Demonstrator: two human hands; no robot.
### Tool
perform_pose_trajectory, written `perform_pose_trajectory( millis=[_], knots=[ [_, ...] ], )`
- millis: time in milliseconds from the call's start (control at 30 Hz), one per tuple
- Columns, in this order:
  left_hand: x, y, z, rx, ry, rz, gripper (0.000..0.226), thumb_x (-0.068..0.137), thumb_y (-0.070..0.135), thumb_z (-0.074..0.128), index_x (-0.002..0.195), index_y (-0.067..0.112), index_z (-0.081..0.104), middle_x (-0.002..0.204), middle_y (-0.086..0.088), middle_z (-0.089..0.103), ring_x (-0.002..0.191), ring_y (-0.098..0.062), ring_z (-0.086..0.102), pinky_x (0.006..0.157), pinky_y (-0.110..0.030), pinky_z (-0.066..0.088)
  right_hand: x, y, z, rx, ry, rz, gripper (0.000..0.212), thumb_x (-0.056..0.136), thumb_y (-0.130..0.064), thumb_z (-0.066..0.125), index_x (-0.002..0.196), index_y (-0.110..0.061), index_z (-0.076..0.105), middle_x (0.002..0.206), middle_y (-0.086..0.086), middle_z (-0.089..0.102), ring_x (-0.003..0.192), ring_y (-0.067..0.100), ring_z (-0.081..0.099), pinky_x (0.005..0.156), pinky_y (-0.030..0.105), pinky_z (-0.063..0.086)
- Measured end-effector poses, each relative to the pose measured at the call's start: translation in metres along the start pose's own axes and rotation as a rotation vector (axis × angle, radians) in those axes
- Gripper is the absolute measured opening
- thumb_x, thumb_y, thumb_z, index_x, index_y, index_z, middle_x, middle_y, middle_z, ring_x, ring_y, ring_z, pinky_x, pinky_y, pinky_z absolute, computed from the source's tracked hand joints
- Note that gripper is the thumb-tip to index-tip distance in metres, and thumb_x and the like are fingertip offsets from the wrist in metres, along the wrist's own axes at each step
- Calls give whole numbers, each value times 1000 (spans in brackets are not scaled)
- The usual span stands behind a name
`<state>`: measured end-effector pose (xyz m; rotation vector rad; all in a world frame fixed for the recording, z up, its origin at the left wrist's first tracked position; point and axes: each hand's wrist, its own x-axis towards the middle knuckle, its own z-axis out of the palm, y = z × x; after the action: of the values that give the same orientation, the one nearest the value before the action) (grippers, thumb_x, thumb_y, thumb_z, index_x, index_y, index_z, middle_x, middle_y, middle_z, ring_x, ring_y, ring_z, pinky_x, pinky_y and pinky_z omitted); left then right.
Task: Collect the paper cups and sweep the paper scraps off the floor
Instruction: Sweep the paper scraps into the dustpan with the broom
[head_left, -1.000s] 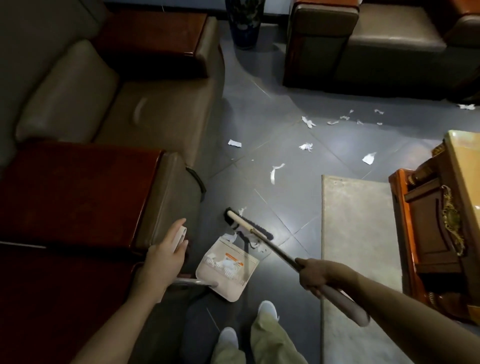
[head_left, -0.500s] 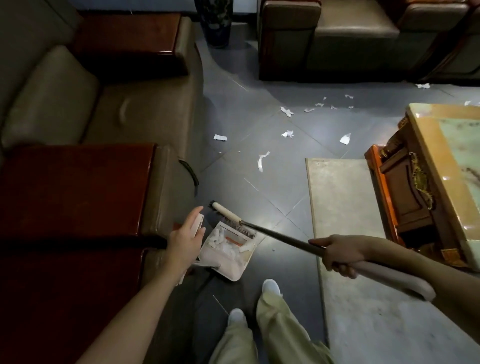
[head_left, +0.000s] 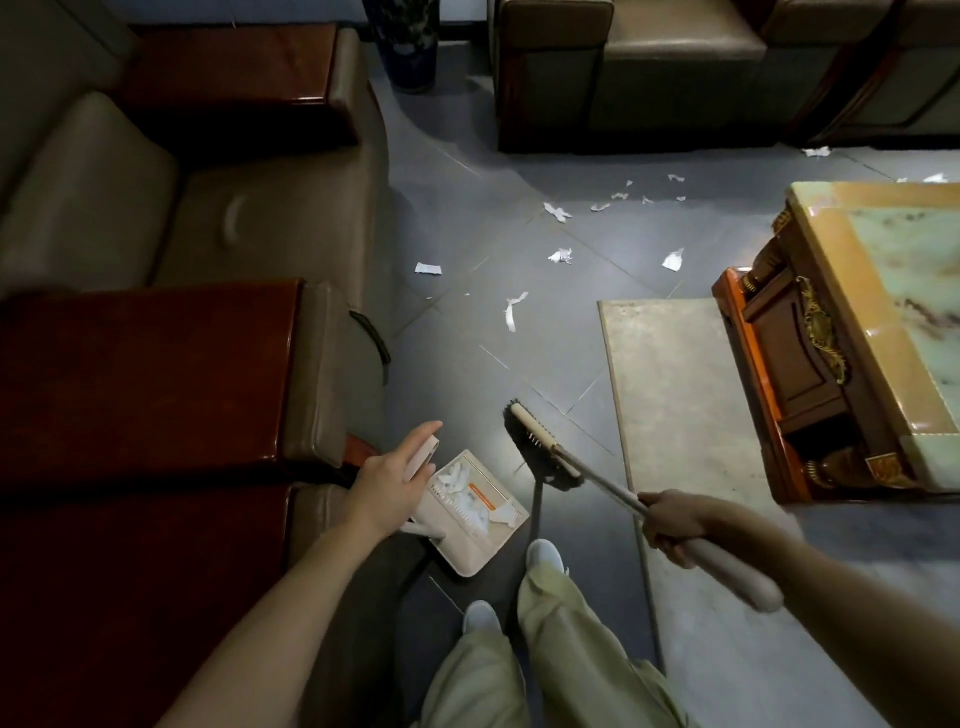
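Observation:
My right hand (head_left: 675, 522) grips the pale handle of a broom (head_left: 597, 480). Its dark brush head (head_left: 537, 449) is just right of the dustpan's mouth. My left hand (head_left: 389, 480) holds the top of the upright handle of the beige dustpan (head_left: 470, 551), with the index finger stretched along it. White scraps lie inside the pan. More paper scraps are scattered on the grey tiles ahead: a strip (head_left: 511, 312), a piece near the sofa (head_left: 428, 268), a crumpled one (head_left: 561, 255), and several further back (head_left: 557, 211). I see no paper cups.
A brown sofa with dark red wooden armrests (head_left: 156, 374) runs along the left. A pale rug (head_left: 675, 405) and a carved table with a marble top (head_left: 857, 322) are on the right. Another sofa (head_left: 675, 67) and a dark vase (head_left: 408, 47) stand at the back. My feet (head_left: 545, 556) are behind the pan.
The brush head has come out of the dustpan's mouth and now sits to its right. My right hand pulled back toward me. The left hand kept its hold.

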<state>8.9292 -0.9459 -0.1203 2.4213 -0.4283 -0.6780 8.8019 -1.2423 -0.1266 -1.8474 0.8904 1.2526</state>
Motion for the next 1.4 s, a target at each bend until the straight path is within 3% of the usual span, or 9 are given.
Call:
perform_pose_trajectory(
  millis=[167,300,367,467,700,867,1133,1300,1400],
  knots=[
    [13,1,6,-13,13,39,49,96,25,52,140,40,38,108,-13,63,96,-30,59,83,-39,50,-8,-9,53,69,-194,-60,55,85,7,40,139,0,35,48,1,47,38,10,44,38,19,40],
    [14,1,1,21,16,24,48,97,27,49,141,40,35,104,-13,60,93,-30,59,80,-42,50,-22,-25,31,127,-253,-40,58,87,8,40,144,3,27,42,-1,39,35,7,38,34,17,31],
    [19,3,-5,1,30,7,48,97,27,49,142,39,35,97,-8,58,83,-25,58,77,-41,51,-30,-32,9,121,-233,-33,59,87,7,41,145,-1,29,54,3,37,44,9,35,37,17,30],
    [37,6,-14,-14,82,-23,47,97,28,49,140,41,36,88,-9,58,72,-23,56,69,-41,51,-38,-49,-28,79,-175,-55,62,87,7,41,145,-11,27,53,5,36,42,11,34,34,17,30],
    [114,31,-34,-115,202,-38,46,95,21,53,137,36,43,98,-12,60,80,-27,56,71,-35,47,-9,-100,-135,128,-40,-76,60,87,9,42,143,-11,34,54,5,34,40,11,33,36,16,28],
    [204,58,-45,-141,213,-125,46,96,26,51,137,45,39,107,-8,53,87,-20,49,76,-33,44,39,-133,-245,252,2,-84,64,89,9,42,144,-22,33,54,4,33,37,8,33,36,16,28],
    [341,102,-82,-170,259,-253,46,96,30,49,135,52,35,113,-11,53,85,-22,55,81,-41,52,132,-219,-397,52,103,-127,52,85,9,40,135,-4,42,56,7,41,44,16,38,40,16,33],
    [397,120,-92,-166,257,-314,50,97,27,49,139,49,33,123,-13,49,83,-16,48,82,-40,51,195,-267,-429,-99,142,-127,33,79,4,41,108,1,56,56,11,51,43,20,48,43,22,41],
    [425,122,-103,-145,285,-331,50,97,27,50,140,45,33,121,-12,52,85,-19,52,81,-40,53,218,-289,-424,-73,92,-102,38,76,3,40,111,0,55,56,10,51,45,19,48,52,27,44]
  ],
)
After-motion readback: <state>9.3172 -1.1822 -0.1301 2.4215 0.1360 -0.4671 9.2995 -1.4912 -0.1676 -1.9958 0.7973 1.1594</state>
